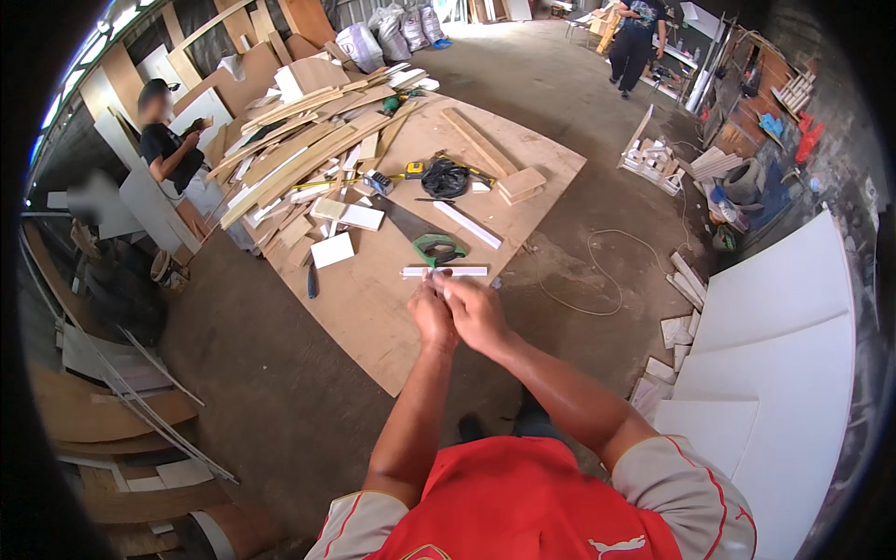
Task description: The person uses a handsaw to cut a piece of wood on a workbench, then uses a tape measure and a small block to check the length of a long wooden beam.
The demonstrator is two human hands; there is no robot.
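Note:
My left hand (432,315) and my right hand (474,313) are pressed together above the near part of the plywood tabletop (364,317). Both have their fingers closed around something small at the fingertips, too little of it visible to name. Just beyond the fingertips is a short white strip (469,272). Past that lies a hand saw (439,247) with a green handle, its blade pointing away to the left. A longer white strip (467,225) rests beyond the saw, next to a thin dark tool (435,200).
A heap of wood offcuts (308,140) covers the table's far left. Further items are a black bundle (444,177), a yellow tape measure (413,170), a plank (479,142) and a blue-handled tool (312,282). One person (170,140) stands left, another (639,42) far right. White panels (775,327) lean right.

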